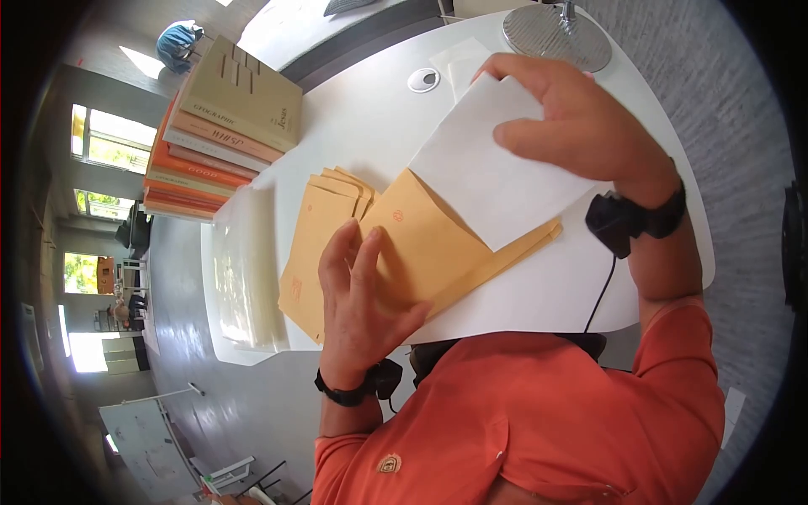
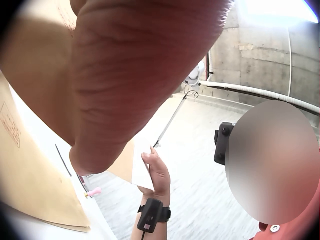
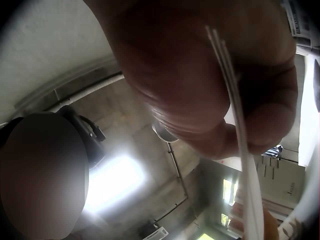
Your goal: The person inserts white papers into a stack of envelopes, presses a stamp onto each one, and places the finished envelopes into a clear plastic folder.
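Note:
White folded paper (image 1: 497, 160) is pinched between the thumb and fingers of my right hand (image 1: 572, 118); its lower corner lies at the mouth of a tan envelope (image 1: 421, 252). In the right wrist view, the edges of several layers of paper (image 3: 240, 120) pass between thumb and fingers. My left hand (image 1: 358, 303) rests on the envelope, fingers on its upper face and thumb toward its lower edge. Left of it lie more tan envelopes (image 1: 311, 244), overlapping. The left wrist view shows the left hand (image 2: 130, 75) large, with the right hand (image 2: 159, 175) holding the paper beyond.
A stack of books (image 1: 244, 109) stands at the table's far left. Clear plastic sleeves (image 1: 244, 269) lie along the left edge. A round ribbed metal base (image 1: 547, 38) is at the far right, near a cable hole (image 1: 423, 80) and a clear sheet (image 1: 459, 67).

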Action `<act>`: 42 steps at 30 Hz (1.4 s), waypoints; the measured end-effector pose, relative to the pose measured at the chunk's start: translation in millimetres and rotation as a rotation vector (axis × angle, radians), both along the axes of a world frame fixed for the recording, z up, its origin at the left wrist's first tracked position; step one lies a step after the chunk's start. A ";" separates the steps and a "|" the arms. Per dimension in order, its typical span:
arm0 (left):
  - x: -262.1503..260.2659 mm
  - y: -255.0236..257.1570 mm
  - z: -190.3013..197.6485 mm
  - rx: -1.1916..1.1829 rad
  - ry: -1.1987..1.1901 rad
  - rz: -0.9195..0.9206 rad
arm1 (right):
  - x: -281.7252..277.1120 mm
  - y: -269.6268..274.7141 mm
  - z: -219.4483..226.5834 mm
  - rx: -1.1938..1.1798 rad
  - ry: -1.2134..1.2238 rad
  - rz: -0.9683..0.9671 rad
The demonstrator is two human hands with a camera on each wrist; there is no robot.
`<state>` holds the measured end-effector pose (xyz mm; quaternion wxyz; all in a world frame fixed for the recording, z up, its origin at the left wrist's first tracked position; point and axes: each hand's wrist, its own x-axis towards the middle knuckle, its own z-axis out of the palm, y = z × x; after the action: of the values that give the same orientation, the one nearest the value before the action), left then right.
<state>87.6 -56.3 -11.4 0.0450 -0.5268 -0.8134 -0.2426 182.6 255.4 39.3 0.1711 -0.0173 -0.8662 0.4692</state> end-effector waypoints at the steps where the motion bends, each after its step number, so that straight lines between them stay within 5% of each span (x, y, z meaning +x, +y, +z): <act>1: 0.8 1.3 0.5 0.009 -0.004 -0.003 | -3.7 -6.1 -2.4 0.000 -0.001 -0.002; 4: 1.4 4.1 4.9 0.021 0.006 0.008 | -12.5 -20.3 -12.8 -0.005 0.024 0.100; 7: -2.6 0.6 7.8 0.015 0.016 0.043 | -17.4 -14.4 -16.4 -0.314 0.099 0.064; 11: -4.6 -2.8 7.7 -0.013 -0.001 0.088 | -8.1 -7.2 -2.9 -0.417 -0.021 0.082; 34: -5.9 -0.9 8.8 -0.017 -0.007 0.125 | -15.0 -34.3 -15.0 -0.059 -0.146 0.253; 42: -46.0 -35.1 12.7 -0.143 0.108 0.366 | -19.9 26.5 -23.3 0.127 0.072 -0.291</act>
<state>41.6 -91.5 1.3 0.0945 -0.3843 -0.9071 -0.1432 162.7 281.8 16.1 0.2691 -0.1150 -0.8757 0.3840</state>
